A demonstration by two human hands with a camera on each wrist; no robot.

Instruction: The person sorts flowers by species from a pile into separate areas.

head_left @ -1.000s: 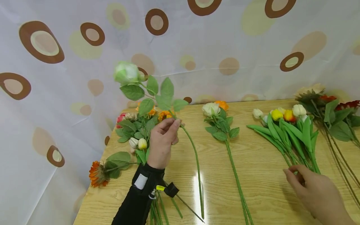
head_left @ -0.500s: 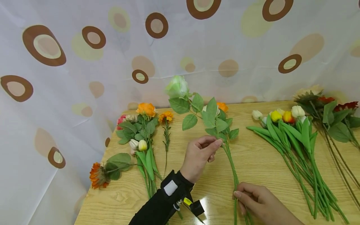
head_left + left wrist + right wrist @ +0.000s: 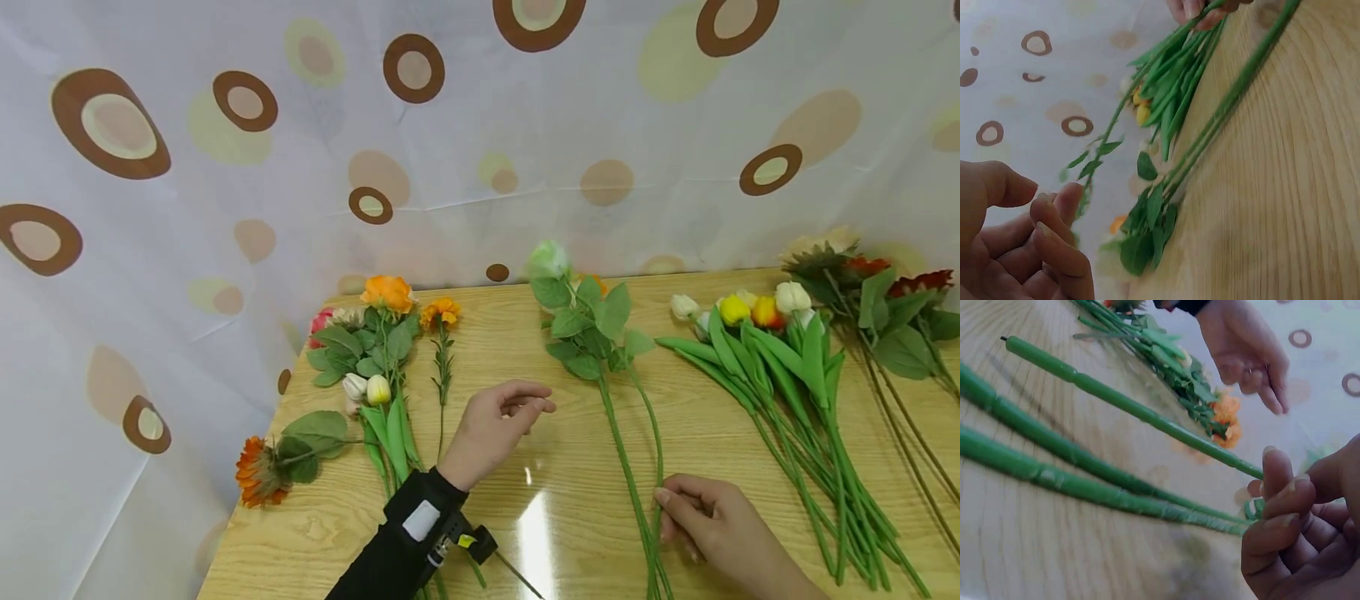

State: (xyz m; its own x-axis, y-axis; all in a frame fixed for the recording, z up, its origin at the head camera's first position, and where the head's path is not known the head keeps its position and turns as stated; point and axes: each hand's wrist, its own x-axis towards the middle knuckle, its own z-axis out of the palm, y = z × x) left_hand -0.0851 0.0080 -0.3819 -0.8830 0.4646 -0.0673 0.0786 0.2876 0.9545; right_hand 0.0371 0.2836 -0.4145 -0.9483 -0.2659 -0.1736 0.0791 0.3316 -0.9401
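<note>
Head view: the pale green rose (image 3: 550, 260) is blurred, its stem (image 3: 654, 450) running down the worktop (image 3: 570, 500) beside another rose. The right hand (image 3: 708, 525), partly cut off by the frame edge, pinches the stem; the left hand (image 3: 491, 425) hovers, fingers relaxed, grasping nothing.

Left wrist view: the left hand (image 3: 1016, 244) is loosely curled and empty.

Right wrist view: the right hand's fingers (image 3: 1282, 494) curl around the stem (image 3: 1147, 415).

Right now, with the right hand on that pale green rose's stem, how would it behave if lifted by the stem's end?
The pale green rose would probably droop headfirst: its long thin stem carries bloom and leaves at the far end. The stem looks smooth and round, so it may twist in the right hand. It probably feels light.
</note>
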